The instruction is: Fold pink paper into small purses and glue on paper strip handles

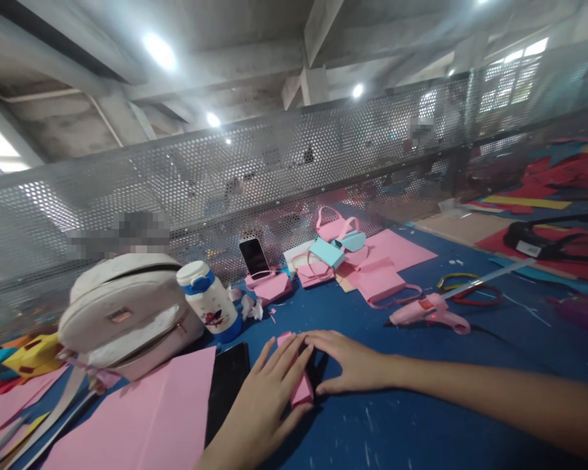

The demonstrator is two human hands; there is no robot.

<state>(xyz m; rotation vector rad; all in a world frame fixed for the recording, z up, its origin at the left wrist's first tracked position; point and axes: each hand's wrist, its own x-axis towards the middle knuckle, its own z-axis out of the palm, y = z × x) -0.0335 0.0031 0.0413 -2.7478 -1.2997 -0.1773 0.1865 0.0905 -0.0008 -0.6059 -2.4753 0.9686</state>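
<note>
My left hand point(274, 398) lies over a small folded pink paper piece point(302, 390) on the blue table, fingers across it and thumb at its near end. Part of the piece is hidden under these fingers. From the right, my right hand point(355, 362) reaches in with curved fingers. Its fingertips meet the left fingertips at the piece's far end, while its thumb stays apart from the paper. Beyond the hands lie pink paper bags point(272, 287) with paper handles and a light blue one point(327, 252). To the right rests a pink glue gun point(428, 313).
On the left are a white backpack point(127, 313), a white and blue bottle point(210, 303), a large pink sheet point(147, 411) and a dark flat object point(228, 378). A phone point(253, 256) leans behind. Scissors point(470, 290) lie right. A perforated metal screen point(274, 176) borders the table.
</note>
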